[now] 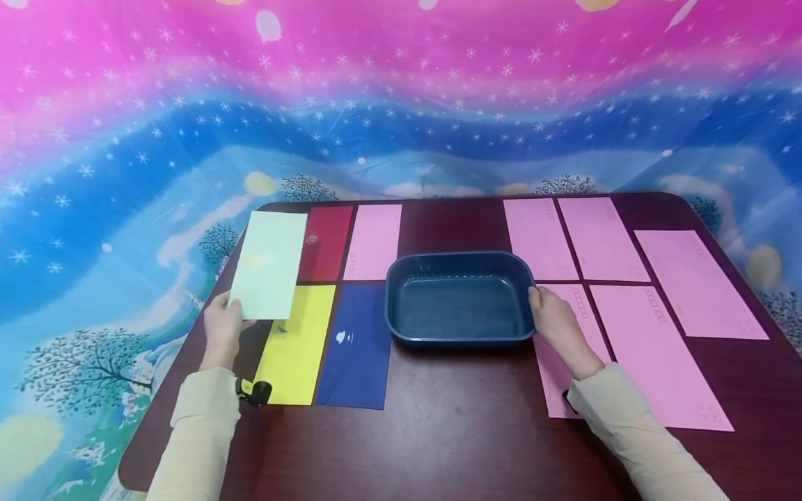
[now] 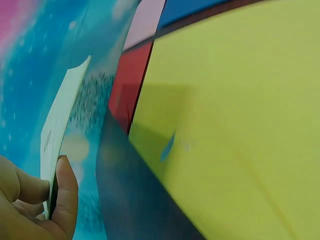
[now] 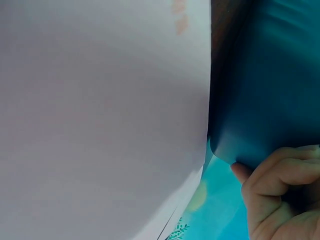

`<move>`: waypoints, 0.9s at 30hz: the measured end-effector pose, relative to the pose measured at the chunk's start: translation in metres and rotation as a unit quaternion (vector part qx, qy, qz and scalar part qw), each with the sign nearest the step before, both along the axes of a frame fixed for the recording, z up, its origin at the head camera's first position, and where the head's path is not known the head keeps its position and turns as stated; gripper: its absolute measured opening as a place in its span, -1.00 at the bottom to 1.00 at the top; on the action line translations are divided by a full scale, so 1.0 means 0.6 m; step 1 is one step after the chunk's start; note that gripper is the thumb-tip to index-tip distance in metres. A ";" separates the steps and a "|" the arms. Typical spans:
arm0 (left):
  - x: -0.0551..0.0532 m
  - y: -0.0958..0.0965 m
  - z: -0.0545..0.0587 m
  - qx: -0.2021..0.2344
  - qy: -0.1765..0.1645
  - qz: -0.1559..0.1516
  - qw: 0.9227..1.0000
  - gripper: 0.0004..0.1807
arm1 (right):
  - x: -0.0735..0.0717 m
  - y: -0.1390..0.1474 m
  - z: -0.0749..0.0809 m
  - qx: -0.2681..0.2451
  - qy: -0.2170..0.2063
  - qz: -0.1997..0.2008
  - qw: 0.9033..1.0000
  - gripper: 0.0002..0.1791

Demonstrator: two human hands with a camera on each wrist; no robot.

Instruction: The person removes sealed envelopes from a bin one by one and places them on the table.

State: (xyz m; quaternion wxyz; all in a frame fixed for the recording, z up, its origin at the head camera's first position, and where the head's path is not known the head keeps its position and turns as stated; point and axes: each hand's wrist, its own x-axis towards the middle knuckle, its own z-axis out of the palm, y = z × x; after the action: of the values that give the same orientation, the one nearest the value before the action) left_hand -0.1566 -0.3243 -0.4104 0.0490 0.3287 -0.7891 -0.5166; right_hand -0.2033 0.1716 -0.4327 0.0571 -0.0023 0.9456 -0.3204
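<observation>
My left hand pinches the lower left corner of a pale green envelope, thumb on top, and holds it raised above the table's left side. In the left wrist view the envelope appears nearly edge-on between thumb and fingers. My right hand grips the right rim of a dark blue-grey plastic basin at the table's middle; nothing shows inside it. The right wrist view has curled fingers at the basin's edge. Below the left hand's envelope lies a yellow envelope.
Beside the yellow one lies a dark blue envelope. Behind are a red envelope and a pink envelope. Several more pink envelopes lie right of the basin on the brown table. A printed cloth hangs behind.
</observation>
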 end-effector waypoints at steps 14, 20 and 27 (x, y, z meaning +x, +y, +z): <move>0.025 -0.069 -0.021 0.021 -0.051 0.029 0.998 -0.42 | 0.001 0.000 0.001 0.000 0.017 0.002 1.000 -0.49; 0.027 -0.075 -0.025 0.023 -0.052 0.053 0.997 -0.42 | 0.002 0.001 0.000 0.000 0.011 0.002 1.000 -0.49; 0.023 -0.078 -0.033 -0.015 -0.069 0.049 0.996 -0.35 | 0.000 0.002 0.000 0.003 0.019 0.003 1.000 -0.51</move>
State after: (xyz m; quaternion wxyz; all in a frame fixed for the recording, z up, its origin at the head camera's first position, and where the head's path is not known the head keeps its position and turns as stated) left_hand -0.1430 -0.3712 -0.4300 0.0247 0.4014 -0.7811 -0.4776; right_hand -0.2032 0.1726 -0.4328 0.0405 -0.0111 0.9476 -0.3168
